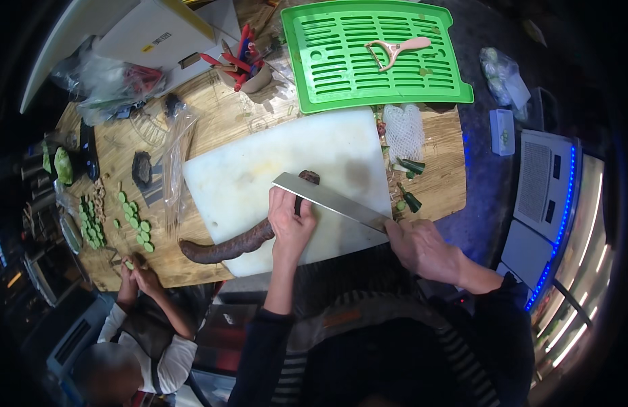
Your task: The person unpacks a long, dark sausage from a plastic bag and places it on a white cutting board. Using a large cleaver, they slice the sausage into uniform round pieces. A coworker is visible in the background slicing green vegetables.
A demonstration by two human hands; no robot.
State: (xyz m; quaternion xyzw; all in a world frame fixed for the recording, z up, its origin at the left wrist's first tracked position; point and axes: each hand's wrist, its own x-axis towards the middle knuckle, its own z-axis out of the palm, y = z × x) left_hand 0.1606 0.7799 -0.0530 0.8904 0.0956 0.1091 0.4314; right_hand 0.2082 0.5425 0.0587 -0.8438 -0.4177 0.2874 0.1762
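Note:
A long dark sausage lies across the lower left part of a white cutting board, its far left end over the wooden table. My left hand grips it near its right end. My right hand is closed on the handle end of a broad-bladed kitchen knife. The blade reaches up and left over the sausage, just above my left fingers. A dark sausage end shows just beyond the blade; whether it is cut off, I cannot tell.
A green slotted tray holds a pink peeler. Left are bagged wooden skewers, green slices and a cup of red-handled things. Foam netting and green vegetable ends lie right. Another person's hands hold a green slice lower left.

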